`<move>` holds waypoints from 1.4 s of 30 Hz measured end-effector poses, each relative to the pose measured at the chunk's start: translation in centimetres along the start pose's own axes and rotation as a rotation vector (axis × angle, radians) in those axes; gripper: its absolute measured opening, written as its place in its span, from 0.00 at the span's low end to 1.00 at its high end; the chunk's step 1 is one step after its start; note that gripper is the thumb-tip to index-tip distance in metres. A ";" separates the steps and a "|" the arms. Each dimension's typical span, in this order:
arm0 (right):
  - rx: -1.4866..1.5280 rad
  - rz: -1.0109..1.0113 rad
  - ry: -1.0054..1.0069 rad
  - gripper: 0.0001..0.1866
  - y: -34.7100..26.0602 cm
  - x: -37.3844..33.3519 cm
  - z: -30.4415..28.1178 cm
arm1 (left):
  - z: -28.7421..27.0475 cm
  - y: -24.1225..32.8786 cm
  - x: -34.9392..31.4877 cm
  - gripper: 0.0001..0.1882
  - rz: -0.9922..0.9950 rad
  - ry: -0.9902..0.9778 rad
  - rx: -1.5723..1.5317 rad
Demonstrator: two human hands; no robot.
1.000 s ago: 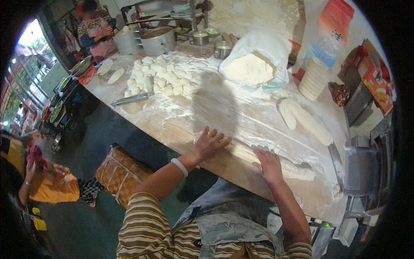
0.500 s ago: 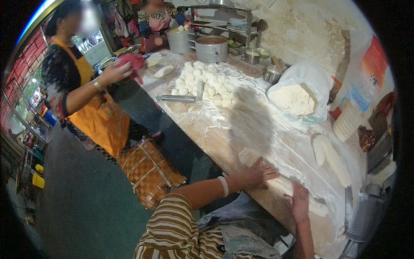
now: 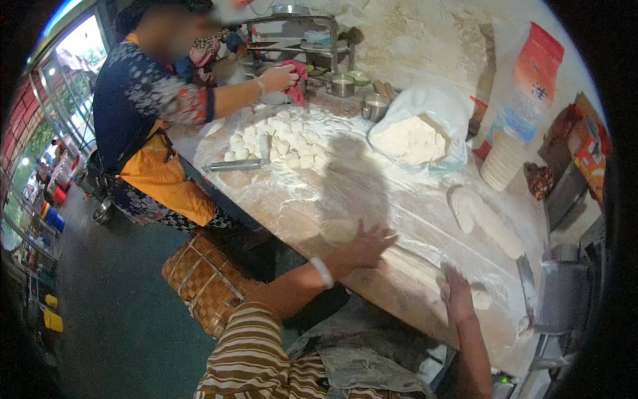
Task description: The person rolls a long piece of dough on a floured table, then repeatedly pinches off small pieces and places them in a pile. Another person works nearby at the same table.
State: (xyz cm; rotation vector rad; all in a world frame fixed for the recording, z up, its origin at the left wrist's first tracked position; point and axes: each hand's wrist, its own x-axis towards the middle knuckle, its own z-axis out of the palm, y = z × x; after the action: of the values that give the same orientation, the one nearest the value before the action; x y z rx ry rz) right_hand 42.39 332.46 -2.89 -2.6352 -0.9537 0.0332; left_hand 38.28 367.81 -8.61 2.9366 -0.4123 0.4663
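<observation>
Dough rope (image 3: 415, 271) lies on floured table (image 3: 299, 223) btwn & under both hands, ends poking out past each. L hand (image 3: 369, 245) open, fingers spread; R hand (image 3: 457, 292) on rope, can't tell if flat or curled. Bent dough roll (image 3: 495, 229) beyond R hand. Flour bag (image 3: 415, 139) farther, ahead of hands. Dough lumps (image 3: 292, 143) w/ metal roller (image 3: 234, 165) well beyond L hand; co-worker's hand (image 3: 279, 78) w/ red cloth (image 3: 297, 90) past those.

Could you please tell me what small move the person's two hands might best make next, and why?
Perhaps ease the bare left hand and bare right hand slightly outward along the long, pale dough rope, since its ends show beyond both hands on the flour-dusted, light-brown wooden tabletop.
</observation>
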 end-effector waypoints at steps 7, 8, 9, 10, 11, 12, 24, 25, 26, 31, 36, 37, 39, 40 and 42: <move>-0.111 -0.119 0.118 0.29 -1.1 0.2 2.3 | -0.9 8.7 4.6 0.36 0.204 -0.301 -0.207; -0.087 -0.147 0.090 0.32 -1.5 -0.7 1.9 | 0.2 8.3 3.4 0.36 0.235 -0.269 -0.194; -0.066 -0.192 0.062 0.33 -1.6 -1.0 1.4 | 2.1 7.8 2.2 0.36 0.266 -0.238 -0.182; -0.048 -0.224 0.034 0.34 -1.6 -1.6 0.9 | 3.1 7.5 1.3 0.36 0.306 -0.208 -0.176; -0.032 -0.247 0.009 0.35 -1.6 -2.4 0.0 | 0.9 7.4 1.0 0.37 0.350 -0.254 -0.320; -0.064 -0.202 0.044 0.35 -2.0 -3.3 -0.8 | 0.5 6.5 0.7 0.38 0.333 -0.234 -0.290; -0.214 -0.021 0.108 0.32 3.8 -2.4 -1.9 | -1.5 -2.2 -0.8 0.31 0.064 -0.130 -0.016; -0.185 -0.023 0.113 0.32 3.8 -2.1 -1.7 | -1.4 -2.0 -0.3 0.33 0.021 -0.181 -0.066; -0.155 -0.020 0.112 0.31 3.5 -2.0 -1.4 | -2.2 -0.5 0.7 0.35 0.017 -0.171 -0.070; -0.177 0.009 0.105 0.31 0.9 3.6 0.0 | -0.3 6.2 7.2 0.39 0.071 -0.164 -0.197; -0.179 -0.081 0.135 0.32 -0.5 0.6 2.6 | 0.8 9.5 4.9 0.31 0.170 -0.196 -0.182; -0.186 -0.081 0.105 0.33 -0.8 -0.8 2.0 | 1.1 9.5 3.7 0.32 0.206 -0.171 -0.161; -0.184 -0.086 0.044 0.35 -1.4 -3.1 1.6 | -0.2 9.2 1.4 0.36 0.312 -0.094 -0.149; -0.165 -0.068 0.026 0.36 -1.6 -3.7 1.3 | -0.4 8.6 1.0 0.37 0.335 -0.064 -0.211; -0.134 -0.039 -0.016 0.39 -1.5 -4.0 0.9 | -0.4 6.8 0.4 0.38 0.371 0.003 -0.337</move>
State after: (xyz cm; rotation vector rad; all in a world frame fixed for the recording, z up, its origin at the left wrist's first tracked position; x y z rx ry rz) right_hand 38.20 331.33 -3.63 -2.7403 -1.0466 -0.0202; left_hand 36.58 361.34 -7.47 2.5363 -0.9431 0.3952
